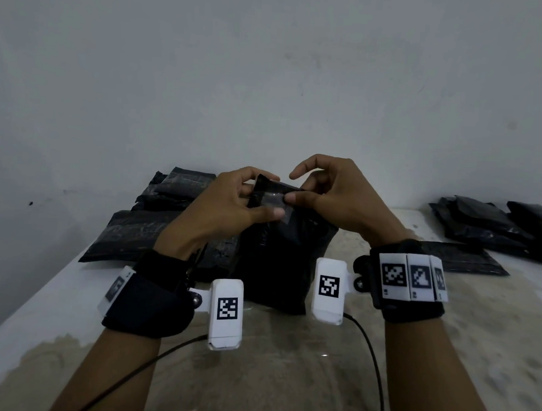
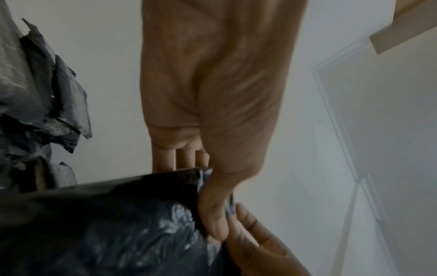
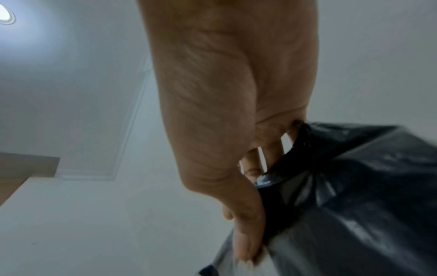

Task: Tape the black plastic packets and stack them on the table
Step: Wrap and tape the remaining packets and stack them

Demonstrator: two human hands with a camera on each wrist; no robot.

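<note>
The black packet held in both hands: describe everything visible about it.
The black packet is a glossy, crinkled plastic bag that looks soft and filled. It stands roughly upright, its base at the table near the front edge; contact is unclear. Its top is folded over, with a strip of clear tape across the fold. The left hand pinches the top at the left, thumb pressing the tape. The right hand pinches the top at the right, index finger raised clear.
</note>
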